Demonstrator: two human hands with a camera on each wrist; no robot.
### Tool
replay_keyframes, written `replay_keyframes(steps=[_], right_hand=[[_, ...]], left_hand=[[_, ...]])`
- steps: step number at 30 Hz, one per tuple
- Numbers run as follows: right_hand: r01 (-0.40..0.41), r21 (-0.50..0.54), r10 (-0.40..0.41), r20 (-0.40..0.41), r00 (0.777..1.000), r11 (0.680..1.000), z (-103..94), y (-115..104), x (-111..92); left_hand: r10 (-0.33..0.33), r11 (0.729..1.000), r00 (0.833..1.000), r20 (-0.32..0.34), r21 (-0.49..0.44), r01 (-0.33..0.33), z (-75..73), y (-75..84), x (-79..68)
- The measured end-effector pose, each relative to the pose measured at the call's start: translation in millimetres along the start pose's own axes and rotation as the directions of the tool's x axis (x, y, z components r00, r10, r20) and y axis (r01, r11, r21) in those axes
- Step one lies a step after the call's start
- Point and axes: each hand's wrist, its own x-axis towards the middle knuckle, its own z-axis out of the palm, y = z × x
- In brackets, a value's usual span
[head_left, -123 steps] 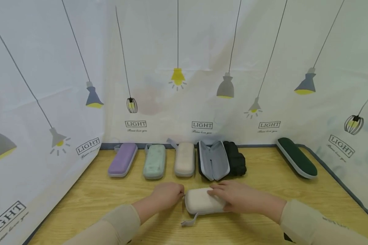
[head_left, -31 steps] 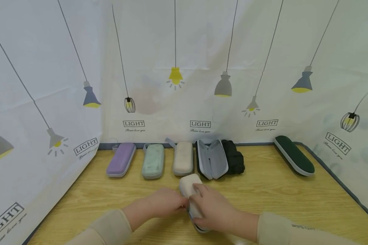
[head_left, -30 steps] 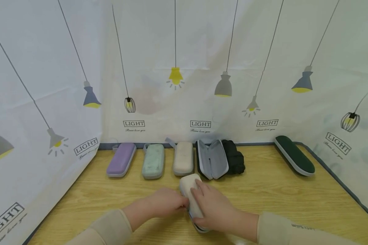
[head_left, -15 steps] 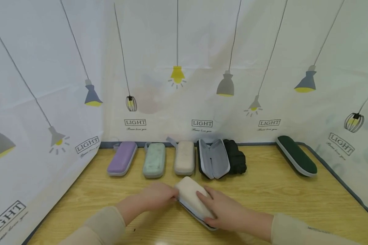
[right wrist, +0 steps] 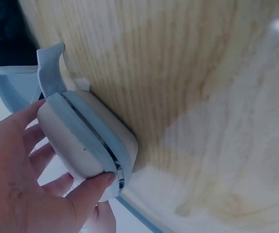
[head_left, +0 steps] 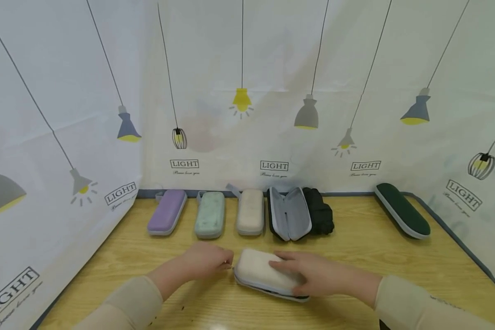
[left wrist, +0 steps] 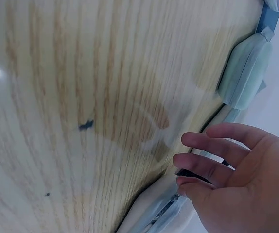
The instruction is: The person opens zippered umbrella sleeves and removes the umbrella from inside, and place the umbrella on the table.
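A cream zip-up glasses case (head_left: 255, 266) lies slantwise on the table in front of me. My right hand (head_left: 317, 271) grips its right part, fingers over the top and thumb on the near side. At its left end my left hand (head_left: 200, 262) pinches the small zipper pull (left wrist: 175, 197) between thumb and curled forefinger, the other fingers loosely bent. In the right wrist view the zipper seam (right wrist: 100, 138) stands parted in a narrow gap, and a grey strap (right wrist: 51, 68) sticks out from one end. What is inside stays hidden.
Along the back stand a purple case (head_left: 167, 213), a mint case (head_left: 210, 215), another cream case (head_left: 250, 213) and an open black case with grey lining (head_left: 288, 214). A folded black bundle (head_left: 319, 211) sits beside it. At the far right lies a dark green case (head_left: 404, 211).
The cream case has turned from nearly upright in view to a slant across, its left end nearer me. Both hands moved with it; the left hand shifted left along the zipper. A seam gap now shows.
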Motion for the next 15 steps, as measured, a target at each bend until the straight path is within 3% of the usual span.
replay_keyframes(steps=[6,10,13,15], right_hand=[[0.06,-0.013,-0.06,0.026,0.998,0.998,-7.0,3,-1],[0.124,-0.043,-0.122,0.038,0.992,0.991,-8.7,7,1],[0.083,-0.124,-0.081,0.027,0.996,0.989,-9.1,4,2],[0.012,-0.21,-0.012,0.002,1.0,0.978,-8.4,-3,5]], left_hand=[[0.018,0.996,0.998,-0.06,0.088,-0.013,4.1,-2.0,11.3],[0.028,0.997,0.998,-0.053,0.078,-0.024,5.1,-2.5,17.8],[0.04,0.998,0.998,-0.038,0.055,-0.038,4.2,-1.5,20.2],[0.046,0.998,0.998,-0.043,0.051,-0.044,3.0,-0.1,21.0]])
